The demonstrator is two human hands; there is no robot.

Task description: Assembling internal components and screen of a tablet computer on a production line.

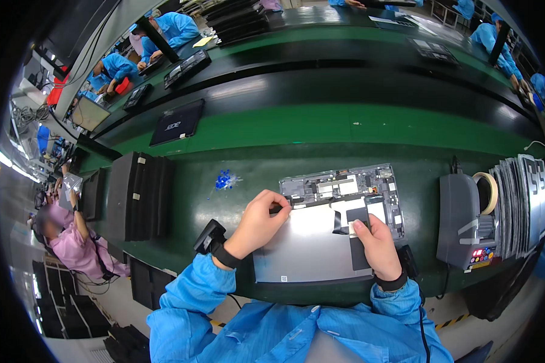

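Note:
In front of me on the green table lies an opened laptop (395, 206), its circuit boards and parts bare along the far side. A flat silver panel (306, 248) covers much of its near part. At the panel's far left edge, my left hand (261, 221) pinches a small black piece (276, 209), mostly hidden by the fingers. My right hand (378, 248) grips a dark grey flat strip (358, 254) over the laptop's right part, thumb on top. Beside that thumb, a black tab (340, 222) lies against the panel.
Small blue bits (225, 180) lie left of the laptop. Black slabs (136, 196) stand farther left. At right are a grey tape dispenser (460, 218), a tape roll (486, 192) and stacked panels (521, 206). A closed black laptop (177, 123) rests beyond. Other people work nearby.

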